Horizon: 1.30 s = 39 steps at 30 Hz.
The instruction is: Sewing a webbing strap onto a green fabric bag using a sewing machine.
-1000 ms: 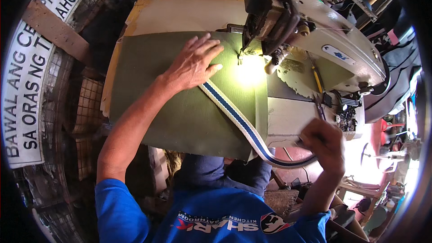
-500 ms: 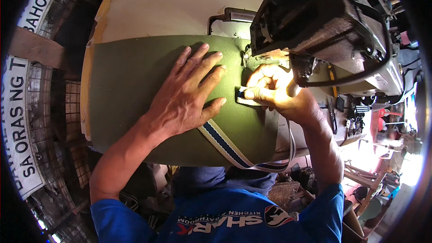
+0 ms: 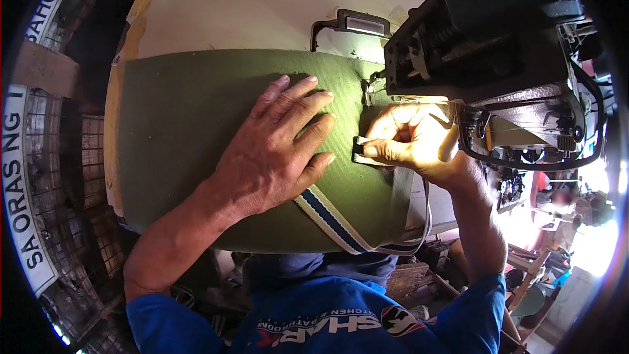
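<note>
Green fabric [image 3: 177,124] lies spread on the work surface in front of me. My left hand [image 3: 275,147] rests palm down on it, open, fingers spread. From beneath its thumb side runs a cream strap with a dark blue stripe [image 3: 334,219], which bends at the near edge and curves up toward my right hand [image 3: 419,144]. That hand is closed, pinching a short folded strap end [image 3: 368,158] between thumb and fingers just above the fabric. Beside it stands a dark sewing machine [image 3: 498,46], its head overhanging the hand; the other fingertips are partly hidden.
A pale board edged with tape [image 3: 242,13] extends beyond the fabric, with a dark metal bracket [image 3: 360,24] on it. Wire mesh [image 3: 59,157] and a lettered sign [image 3: 29,223] are at the left. Cluttered wooden pieces [image 3: 527,282] stand at the lower right.
The whole view has shifted slightly, so the machine head appears farther right. My right hand has edged nearer to me with the strap end. My left hand stays flat on the fabric.
</note>
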Tool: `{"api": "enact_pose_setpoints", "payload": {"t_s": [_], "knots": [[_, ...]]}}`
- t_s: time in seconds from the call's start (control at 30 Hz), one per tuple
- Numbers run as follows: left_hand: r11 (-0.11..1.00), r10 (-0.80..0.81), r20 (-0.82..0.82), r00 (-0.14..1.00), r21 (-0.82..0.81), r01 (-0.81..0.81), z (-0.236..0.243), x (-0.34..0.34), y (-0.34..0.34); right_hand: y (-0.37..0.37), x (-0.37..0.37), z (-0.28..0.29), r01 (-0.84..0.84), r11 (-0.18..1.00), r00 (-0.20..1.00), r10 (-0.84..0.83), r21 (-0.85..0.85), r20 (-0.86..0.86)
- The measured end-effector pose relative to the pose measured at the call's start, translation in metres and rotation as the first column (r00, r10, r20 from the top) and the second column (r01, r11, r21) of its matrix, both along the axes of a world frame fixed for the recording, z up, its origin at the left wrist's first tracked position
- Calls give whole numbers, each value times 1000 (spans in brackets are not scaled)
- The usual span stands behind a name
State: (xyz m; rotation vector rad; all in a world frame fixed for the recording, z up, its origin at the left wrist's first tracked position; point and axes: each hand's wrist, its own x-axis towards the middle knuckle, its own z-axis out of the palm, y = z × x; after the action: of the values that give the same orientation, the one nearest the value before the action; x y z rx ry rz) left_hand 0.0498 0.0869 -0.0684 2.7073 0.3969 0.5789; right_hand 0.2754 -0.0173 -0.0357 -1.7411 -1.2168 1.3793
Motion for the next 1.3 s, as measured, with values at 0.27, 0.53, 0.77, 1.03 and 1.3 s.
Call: {"api": "enact_pose_setpoints", "payload": {"t_s": [0.27, 0.53, 0.77, 1.03, 1.3], "knots": [[998, -68, 55, 996, -3, 68, 1, 0, 0, 2, -4, -2, -41, 999, 991, 43, -14, 127], [993, -114, 110, 987, 24, 112, -2, 0, 0, 11, -8, 9, -27, 992, 998, 34, -123, 56], [966, -258, 154, 954, 42, 254, -4, 4, -9, 12, -9, 12, -6, 992, 998, 13, -123, 58], [964, -251, 45, 967, 106, 245, -2, 5, -15, 4, -9, 6, -14, 1000, 995, 14, -7, 102], [947, -253, -20, 967, 200, 252, 6, 9, -17, -17, -9, -23, -244, 762, 848, -132, 600, 513]]}}
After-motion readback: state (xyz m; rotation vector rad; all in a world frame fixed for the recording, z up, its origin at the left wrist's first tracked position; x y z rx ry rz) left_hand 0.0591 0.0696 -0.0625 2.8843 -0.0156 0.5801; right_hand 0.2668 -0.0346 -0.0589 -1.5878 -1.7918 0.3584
